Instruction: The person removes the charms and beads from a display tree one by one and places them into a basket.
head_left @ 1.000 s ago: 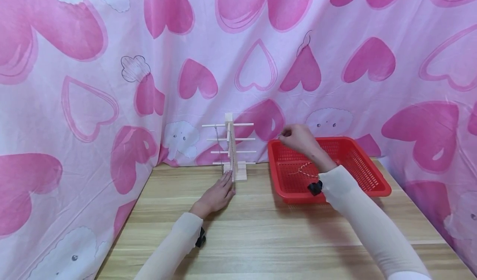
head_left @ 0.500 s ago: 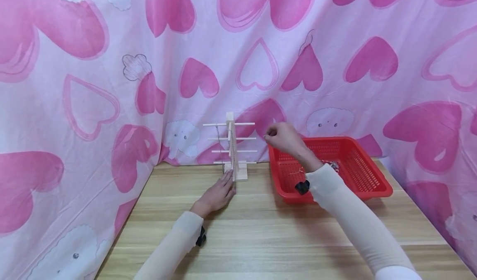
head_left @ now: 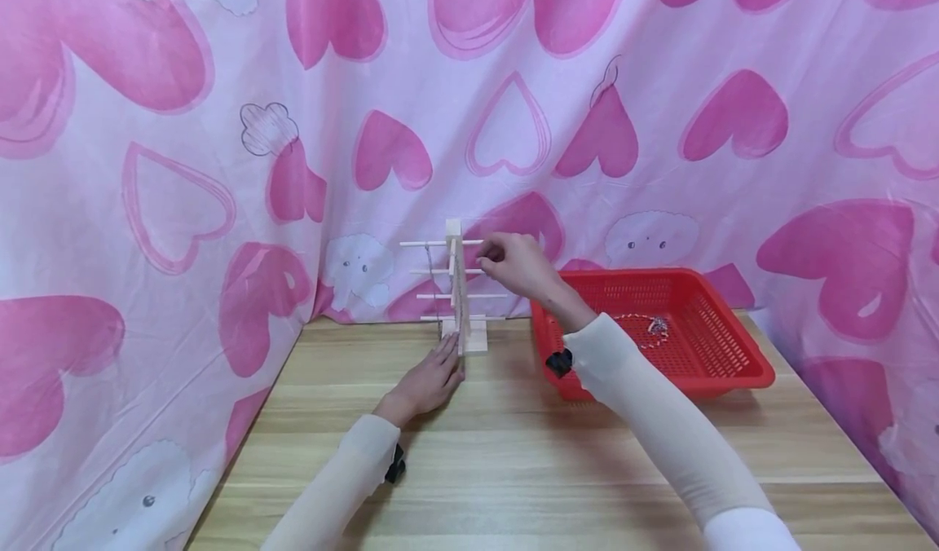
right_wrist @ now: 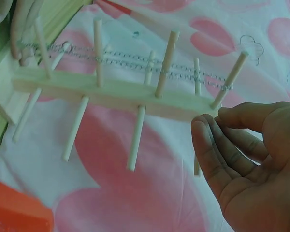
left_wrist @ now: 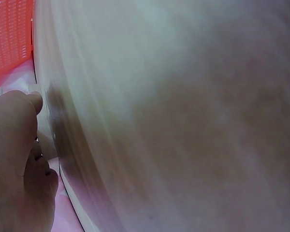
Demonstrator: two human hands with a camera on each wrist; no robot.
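Observation:
A pale wooden stand [head_left: 461, 298] with a central post and several round pegs stands near the back of the table. A thin silvery chain [right_wrist: 181, 77] hangs along one side of it, looped at an upper peg. My left hand [head_left: 423, 385] rests at the foot of the stand, its extended fingers touching the base [right_wrist: 7, 87]. Up by the top right peg is my right hand [head_left: 519, 266]. Its thumb and fingertips come together beside the top end of the post in the right wrist view. I cannot tell whether anything small is between them.
The red plastic basket [head_left: 734, 298] stands right of the stand, under the right forearm. A beaded string [head_left: 653, 343] with a silvery piece lies inside. Behind everything hangs a pink heart-patterned cloth [head_left: 506, 29]. The wood-grain table [head_left: 469, 469] stretches forward of the stand.
My right hand has moved left and slightly up, from over the basket to the stand's upper right peg. More of the basket's contents shows. The left hand stays at the base.

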